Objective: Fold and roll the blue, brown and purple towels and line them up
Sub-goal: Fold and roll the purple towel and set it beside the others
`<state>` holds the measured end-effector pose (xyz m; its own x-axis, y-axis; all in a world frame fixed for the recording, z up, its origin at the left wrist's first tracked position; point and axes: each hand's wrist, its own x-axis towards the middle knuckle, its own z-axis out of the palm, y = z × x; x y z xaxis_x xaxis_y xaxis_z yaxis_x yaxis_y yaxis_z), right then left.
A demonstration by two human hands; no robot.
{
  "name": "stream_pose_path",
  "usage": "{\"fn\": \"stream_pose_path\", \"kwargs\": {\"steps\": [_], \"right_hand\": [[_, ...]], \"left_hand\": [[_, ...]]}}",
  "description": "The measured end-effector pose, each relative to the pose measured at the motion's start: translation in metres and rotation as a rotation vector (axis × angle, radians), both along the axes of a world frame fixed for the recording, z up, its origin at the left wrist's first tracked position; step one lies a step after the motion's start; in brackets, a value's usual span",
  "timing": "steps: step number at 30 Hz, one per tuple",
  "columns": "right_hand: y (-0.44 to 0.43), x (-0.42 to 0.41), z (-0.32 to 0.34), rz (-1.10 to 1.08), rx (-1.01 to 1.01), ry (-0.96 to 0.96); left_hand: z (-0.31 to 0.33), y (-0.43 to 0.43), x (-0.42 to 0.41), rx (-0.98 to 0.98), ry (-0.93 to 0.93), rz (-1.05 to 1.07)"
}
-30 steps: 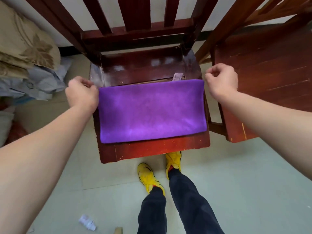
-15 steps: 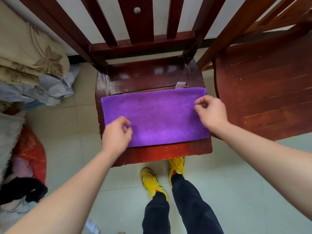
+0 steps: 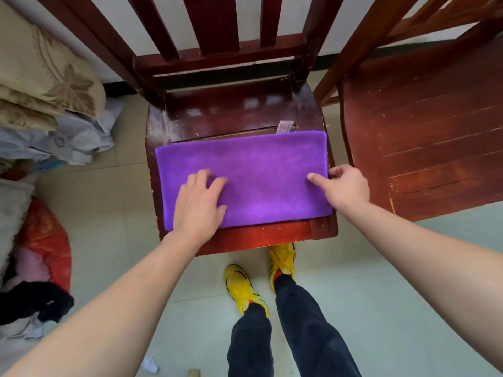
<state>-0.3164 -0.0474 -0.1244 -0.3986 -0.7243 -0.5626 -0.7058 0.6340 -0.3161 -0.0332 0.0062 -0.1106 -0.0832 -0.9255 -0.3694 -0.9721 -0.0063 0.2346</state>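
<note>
1. Purple towel (image 3: 261, 172) lies folded into a flat wide rectangle on the seat of a dark red wooden chair (image 3: 245, 238), covering most of the front half of the seat. Seat wood shows behind it and along the front edge.
2. Small pale label tab (image 3: 284, 127) sticks out from the towel's far edge, toward the right corner.
3. Left hand (image 3: 198, 205) rests palm down on the near-left part of the towel, fingers spread and flat, pressing on the cloth. Nothing pinched or gripped. Fingertips are a bit blurred.
4. Right hand (image 3: 343, 189) is at the towel's right edge, about halfway along its depth. Thumb lies on top of the cloth pointing left; the other fingers curl at the edge. It looks like a loose pinch on that edge, but cannot tell whether the fingers are under the cloth.
5. So the towel sits between and under the two hands: left on top near the front-left corner, right at the right side.
6. Second wooden chair (image 3: 424, 137) stands just right of the first, seat bare.
7. Pile of bedding and clothes (image 3: 40, 104) on the floor at left.
8. Yellow shoes (image 3: 242, 287) and dark trousers are visible below the front of the seat, on a pale tiled floor (image 3: 381, 308).
</note>
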Motion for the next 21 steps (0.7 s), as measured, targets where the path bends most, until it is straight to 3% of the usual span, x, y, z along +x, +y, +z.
{"fn": "stream_pose_path", "kwargs": {"steps": [4,11,16,21], "right_hand": [[-0.005,0.014,-0.002,0.110,0.102,0.099],[-0.013,0.000,0.006,-0.314,0.156,-0.512],[-0.025,-0.026,0.051,-0.080,-0.025,-0.575],[-0.025,0.028,0.085,0.290,-0.112,-0.535]], "left_hand": [[-0.008,-0.022,-0.004,0.182,-0.183,-0.154],[-0.006,-0.020,-0.015,0.212,-0.154,-0.147],[0.006,-0.016,-0.005,0.168,0.076,0.148],[0.023,-0.018,0.026,0.193,0.241,0.540]]}}
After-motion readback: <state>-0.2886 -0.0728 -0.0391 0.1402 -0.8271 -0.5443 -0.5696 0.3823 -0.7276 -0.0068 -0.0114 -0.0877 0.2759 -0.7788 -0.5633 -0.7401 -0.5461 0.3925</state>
